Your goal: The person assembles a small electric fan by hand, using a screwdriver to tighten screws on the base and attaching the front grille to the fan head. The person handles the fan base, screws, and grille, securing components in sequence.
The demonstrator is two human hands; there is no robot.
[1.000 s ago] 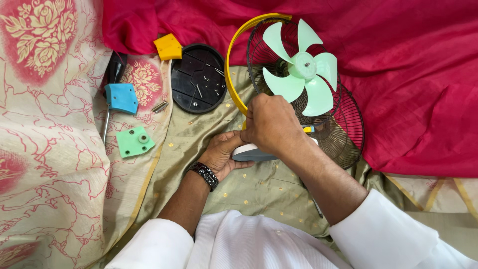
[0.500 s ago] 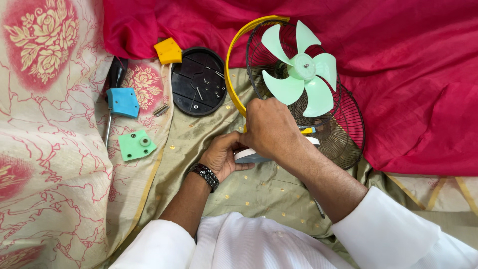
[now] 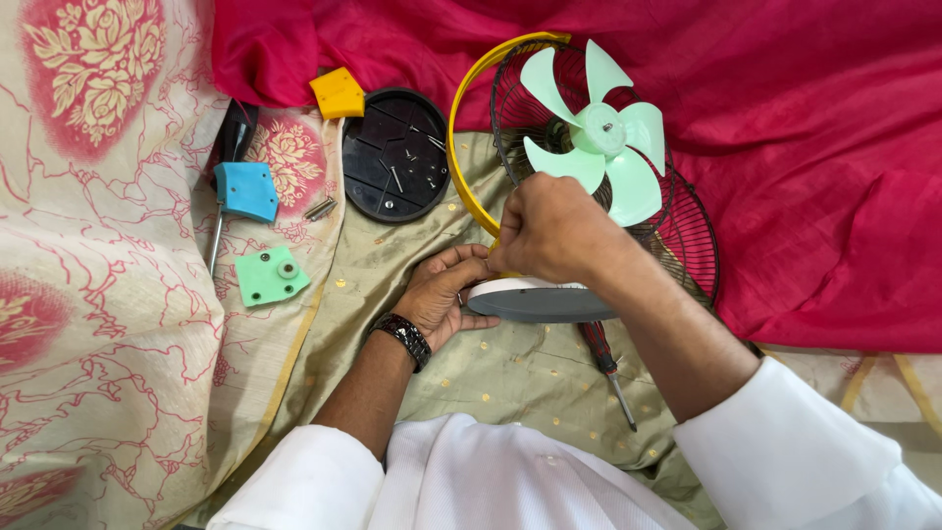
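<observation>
Lying tilted on olive-gold cloth point(image 3: 510, 378) at the centre of the view, a small table fan point(image 3: 589, 186) with pale green blades point(image 3: 599, 132), a black wire grille point(image 3: 687, 236) and a yellow rim point(image 3: 466, 147), its grey-and-white round base point(image 3: 540, 299) turned toward the wearer. Clenched over the spot where rim and grille meet the base, the right hand point(image 3: 554, 231), fingers curled tight around something hidden beneath them; impossible to tell just what. Cupped against the left edge of the base, the left hand point(image 3: 442, 294), fingers bent and pressing on the white rim, a dark beaded wristband point(image 3: 400, 339) on the wrist. Just below the base, partly under the right forearm, a screwdriver point(image 3: 608, 378) with a red-and-black handle, tip pointing down toward the white sleeves point(image 3: 785, 451). Up and to the left of the fan, close to the yellow rim, a round black plastic cover point(image 3: 395, 157) lying open side up with a few loose screws inside. Touching its upper left edge, a yellow plastic piece point(image 3: 338, 93). Farther left, on cream fabric point(image 3: 98, 294) printed with red flowers, a blue plastic piece point(image 3: 245, 191) over a second tool's metal shaft, and below it a green plastic plate point(image 3: 270, 278). Between the blue piece and the black cover, a small metal part point(image 3: 319, 208). Spread behind everything, crimson cloth point(image 3: 805, 147).
</observation>
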